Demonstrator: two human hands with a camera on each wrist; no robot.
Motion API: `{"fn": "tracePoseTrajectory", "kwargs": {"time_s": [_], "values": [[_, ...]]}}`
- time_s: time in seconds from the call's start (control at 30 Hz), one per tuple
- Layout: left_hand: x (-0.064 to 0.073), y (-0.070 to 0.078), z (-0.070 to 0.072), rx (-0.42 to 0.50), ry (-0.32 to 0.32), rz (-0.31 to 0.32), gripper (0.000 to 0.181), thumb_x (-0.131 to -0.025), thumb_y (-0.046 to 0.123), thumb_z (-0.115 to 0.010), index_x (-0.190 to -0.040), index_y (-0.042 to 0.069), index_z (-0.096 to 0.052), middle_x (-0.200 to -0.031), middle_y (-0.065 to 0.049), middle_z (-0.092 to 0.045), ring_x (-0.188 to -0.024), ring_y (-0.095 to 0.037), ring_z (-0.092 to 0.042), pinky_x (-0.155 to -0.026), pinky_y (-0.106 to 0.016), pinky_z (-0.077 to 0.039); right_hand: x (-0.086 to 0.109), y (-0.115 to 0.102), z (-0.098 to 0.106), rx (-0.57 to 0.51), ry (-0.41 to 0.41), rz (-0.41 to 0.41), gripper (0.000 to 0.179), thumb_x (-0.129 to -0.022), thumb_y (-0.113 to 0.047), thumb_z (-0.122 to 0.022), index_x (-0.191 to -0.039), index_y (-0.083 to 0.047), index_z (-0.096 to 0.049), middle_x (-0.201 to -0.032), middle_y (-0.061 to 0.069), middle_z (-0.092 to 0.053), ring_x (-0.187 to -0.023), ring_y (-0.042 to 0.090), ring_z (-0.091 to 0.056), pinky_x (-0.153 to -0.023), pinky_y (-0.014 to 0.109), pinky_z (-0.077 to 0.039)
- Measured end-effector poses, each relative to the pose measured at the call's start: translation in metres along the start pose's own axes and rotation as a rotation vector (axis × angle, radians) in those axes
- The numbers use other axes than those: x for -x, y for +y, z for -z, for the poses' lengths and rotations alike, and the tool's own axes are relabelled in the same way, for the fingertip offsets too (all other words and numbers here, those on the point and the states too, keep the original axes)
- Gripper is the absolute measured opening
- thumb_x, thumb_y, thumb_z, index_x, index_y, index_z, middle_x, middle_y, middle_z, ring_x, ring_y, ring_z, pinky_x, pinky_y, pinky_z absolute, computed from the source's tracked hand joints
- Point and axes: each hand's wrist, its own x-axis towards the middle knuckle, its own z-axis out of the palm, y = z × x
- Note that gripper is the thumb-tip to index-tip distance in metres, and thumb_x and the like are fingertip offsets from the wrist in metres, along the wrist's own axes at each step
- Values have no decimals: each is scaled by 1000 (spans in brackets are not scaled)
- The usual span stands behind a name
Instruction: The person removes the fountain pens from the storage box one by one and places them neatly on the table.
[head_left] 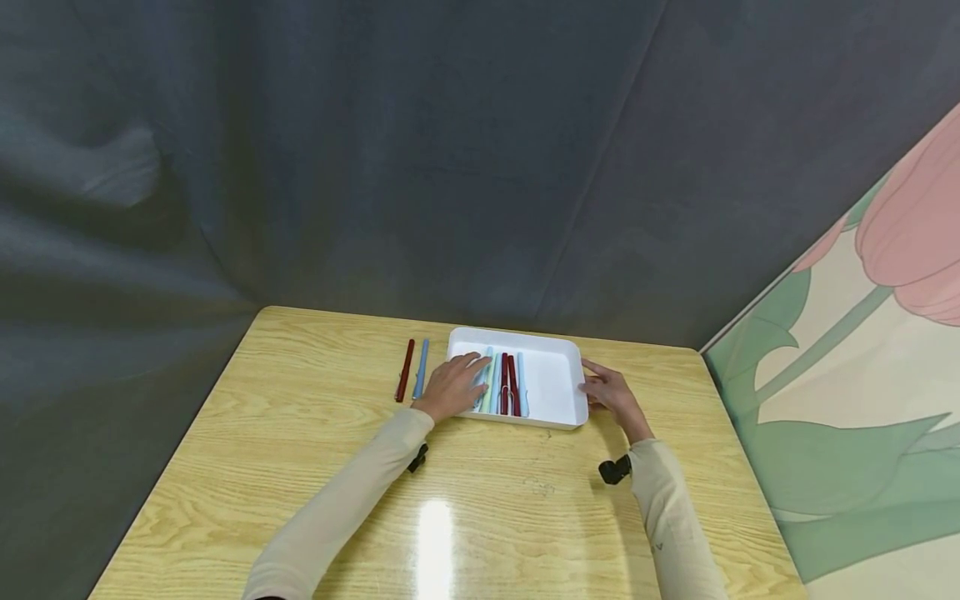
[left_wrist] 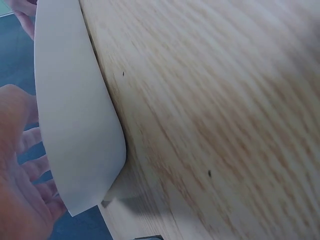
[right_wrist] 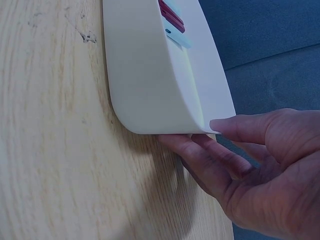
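Observation:
A white tray (head_left: 551, 383) stands on the wooden table, with several pens lying side by side in its left half. Dark red pens (head_left: 513, 386) lie between pale blue ones, such as the light blue pen (head_left: 522, 385) on the right, and a pale green pen sits further left. Over the leftmost pens reaches my left hand (head_left: 448, 387), its fingers spread and relaxed; in the left wrist view the tray wall (left_wrist: 75, 110) partly hides them. My right hand (right_wrist: 270, 160) pinches the tray's right rim, thumb on top of the edge and fingers against the outer wall.
Left of the tray, a dark red pen (head_left: 405, 371) and a blue pen (head_left: 422, 369) lie on the wooden table (head_left: 315, 400). A dark curtain (head_left: 420, 167) hangs behind the table's far edge. On the right rises a wall with a flower picture (head_left: 840, 400).

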Motion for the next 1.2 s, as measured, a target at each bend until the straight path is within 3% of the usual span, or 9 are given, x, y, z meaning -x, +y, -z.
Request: {"fn": "tracePoseTrajectory", "kwargs": {"time_s": [0.17,0.47,0.7,0.9,1.2], "values": [[0,1,-1,-28,-17,1,48,-107,27,-62,-152,14,-55,-147,-13,-59,-131,-34,-59,-106,-53,-52,0,-1,0,-16,-2,4,65,-102,1,-61,-162,-4,-35,-146,38,-52,-83,13,-71,-67,28,-61],[1,3,0,1,-27,-3,39,-108,22,-59,-145,8,-61,-139,-15,-64,-121,-34,-64,-100,-52,-55,-1,-2,0,-8,4,-17,65,-103,0,-61,-163,-5,-35,-147,37,-51,-84,14,-71,-67,29,-60],[1,4,0,-12,-20,-7,35,-106,20,-63,-137,6,-66,-129,-14,-68,-111,-32,-66,-93,-48,-57,-2,-1,1,8,1,-18,65,-104,-1,-61,-163,-6,-34,-149,37,-50,-85,14,-72,-68,30,-61],[-1,6,0,-8,-44,22,30,-105,19,-66,-132,7,-69,-121,-13,-69,-105,-30,-65,-83,-45,-59,-2,-1,0,-3,-7,-21,65,-103,-1,-61,-163,-5,-34,-149,37,-49,-83,13,-72,-67,29,-61],[-2,6,1,24,-62,59,24,-102,18,-70,-121,4,-72,-110,-11,-65,-96,-26,-62,-81,-41,-58,-1,-1,1,6,-1,-34,65,-104,-2,-61,-163,-6,-34,-149,37,-49,-84,14,-71,-68,29,-61]]}}
